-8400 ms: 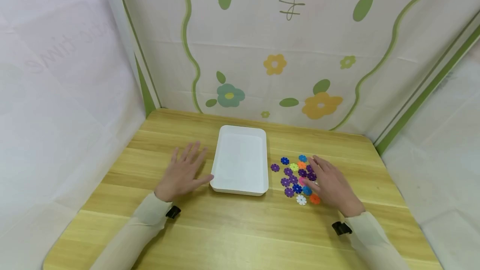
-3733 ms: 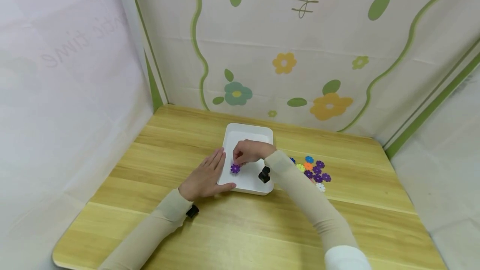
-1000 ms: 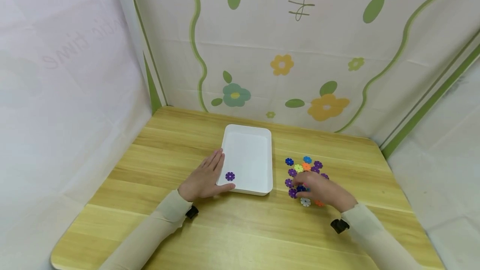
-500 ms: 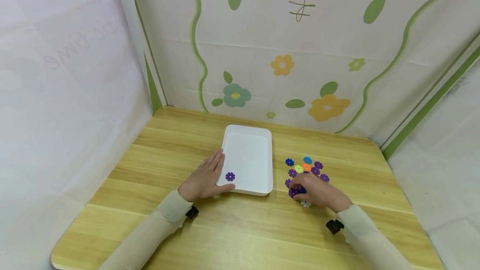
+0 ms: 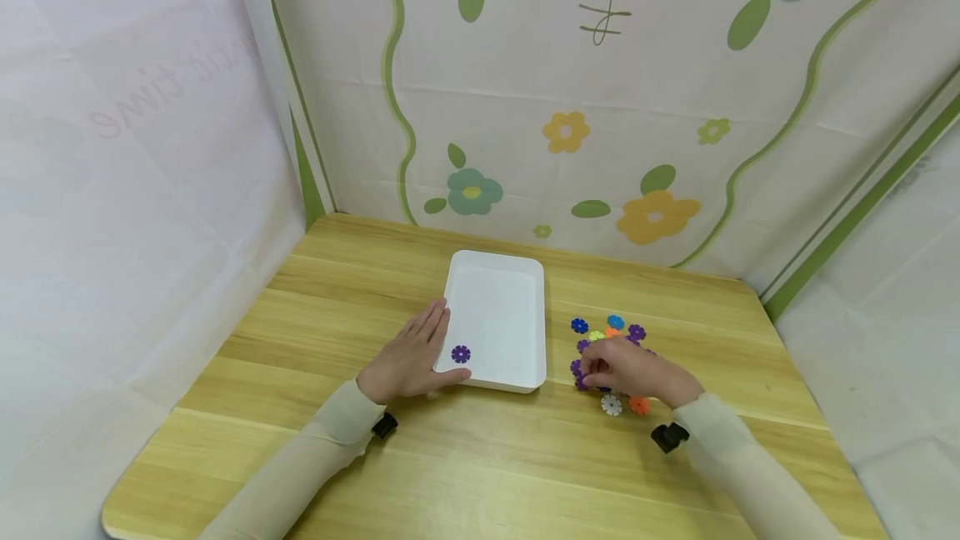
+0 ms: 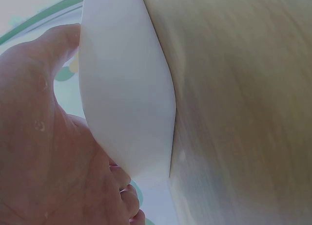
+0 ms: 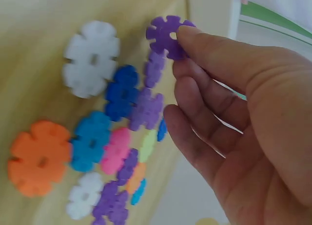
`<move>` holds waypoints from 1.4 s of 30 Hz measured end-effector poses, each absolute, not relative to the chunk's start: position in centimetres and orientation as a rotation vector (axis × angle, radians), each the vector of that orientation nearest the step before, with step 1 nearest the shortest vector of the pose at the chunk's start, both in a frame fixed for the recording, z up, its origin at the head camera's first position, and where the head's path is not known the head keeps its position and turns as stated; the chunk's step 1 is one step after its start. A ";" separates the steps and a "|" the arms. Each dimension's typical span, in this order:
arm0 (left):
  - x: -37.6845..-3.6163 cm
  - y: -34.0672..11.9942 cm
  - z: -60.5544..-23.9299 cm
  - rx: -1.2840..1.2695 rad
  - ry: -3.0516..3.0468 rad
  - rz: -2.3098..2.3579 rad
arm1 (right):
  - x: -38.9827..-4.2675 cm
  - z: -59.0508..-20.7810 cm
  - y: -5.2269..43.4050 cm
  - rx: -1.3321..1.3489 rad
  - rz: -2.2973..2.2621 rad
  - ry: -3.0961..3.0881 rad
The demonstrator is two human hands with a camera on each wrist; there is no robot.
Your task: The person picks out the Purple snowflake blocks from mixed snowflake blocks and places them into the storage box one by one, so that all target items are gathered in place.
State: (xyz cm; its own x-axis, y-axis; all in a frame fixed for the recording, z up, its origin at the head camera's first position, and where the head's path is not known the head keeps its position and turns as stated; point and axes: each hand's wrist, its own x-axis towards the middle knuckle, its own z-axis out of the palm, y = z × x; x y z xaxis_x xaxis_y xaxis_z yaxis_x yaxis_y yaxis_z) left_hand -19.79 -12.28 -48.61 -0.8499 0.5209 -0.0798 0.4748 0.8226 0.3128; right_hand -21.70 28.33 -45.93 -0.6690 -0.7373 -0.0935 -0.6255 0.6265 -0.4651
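Note:
In the head view my left hand (image 5: 405, 361) rests with straight fingers along the left side and near-left corner of a white tray (image 5: 495, 307). The left wrist view shows that thumb and palm against the tray's outer wall (image 6: 129, 98). One purple snowflake disc (image 5: 461, 354) lies inside, by the near-left corner. Over the disc pile, my right hand (image 5: 637, 369) pinches another purple snowflake disc (image 7: 163, 35) between thumb and forefinger, lifted above the others. Its other fingers are bent and hold nothing.
Notched plastic discs lie spread right of the tray, among them a white disc (image 7: 91, 59), an orange disc (image 7: 41, 159), a dark blue disc (image 7: 122, 93) and a pink disc (image 7: 116, 150). A printed cloth wall (image 5: 495, 140) stands behind the wooden table (image 5: 480, 465).
Earlier, my right hand brought one purple disc into the tray, left it there and returned to the pile. It now pinches another purple disc. My left hand has moved onto the tray's side.

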 end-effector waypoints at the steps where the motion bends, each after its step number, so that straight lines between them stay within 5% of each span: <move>1: -19.8 -12.3 -48.6 0.782 2.843 0.425 | -21.9 -45.6 28.3 -1.105 -0.588 2.567; 20: -19.7 -12.3 -48.5 0.791 2.844 0.409 | -26.4 -40.7 23.8 -1.052 -0.564 2.507; 42: -19.8 -12.2 -48.5 0.765 2.854 0.380 | -31.0 -41.7 12.2 -1.187 -0.400 2.455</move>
State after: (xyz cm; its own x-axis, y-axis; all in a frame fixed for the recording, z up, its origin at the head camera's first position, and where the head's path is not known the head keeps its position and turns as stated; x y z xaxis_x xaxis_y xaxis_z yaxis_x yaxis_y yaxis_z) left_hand -19.77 -12.22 -48.54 -0.8560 0.5091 -0.0895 0.4679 0.8368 0.2844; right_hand -30.99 12.17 -41.74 -0.5691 -0.7938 -0.2143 -0.6847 0.6018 -0.4110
